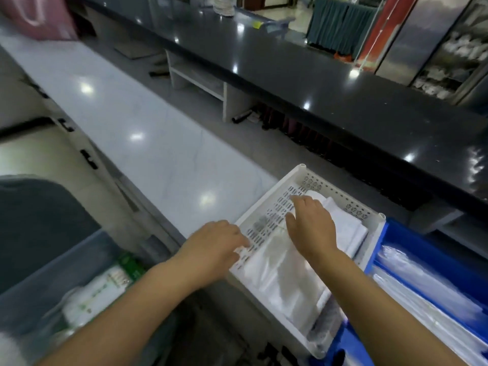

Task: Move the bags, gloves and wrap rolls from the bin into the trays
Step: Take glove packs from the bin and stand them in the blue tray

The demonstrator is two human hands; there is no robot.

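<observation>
My two bare forearms fill the bottom of my feed, reaching forward from the lower edge. The left hand (216, 241) has its fingers stretched out and relaxed, gripping nothing; the fingertips lie at the near left wall of the white tray (266, 207), right by the edge of the plastic bags (280, 276) inside it. The right hand (311, 228) is spread wide and flat, palm down, over the middle of the same tray. Blur keeps me from telling whether it presses on the contents or hangs just above them.

The white tray has perforated walls. A slack, milky layer of bags lies toward its near end, and a folded white stack (348, 228) lies toward the far right corner, partly under my right hand.

Touching the tray's right side is a blue tray (380, 241) filled with clear plastic bags (427, 283) lying lengthwise.

To my lower left sits the bin (66, 262), translucent grey, with green-and-white packs (105, 289) inside. I cannot tell what they are.

Both trays rest at the near end of a pale counter (132, 114), and a glossy black counter (317, 75) runs beyond it.
</observation>
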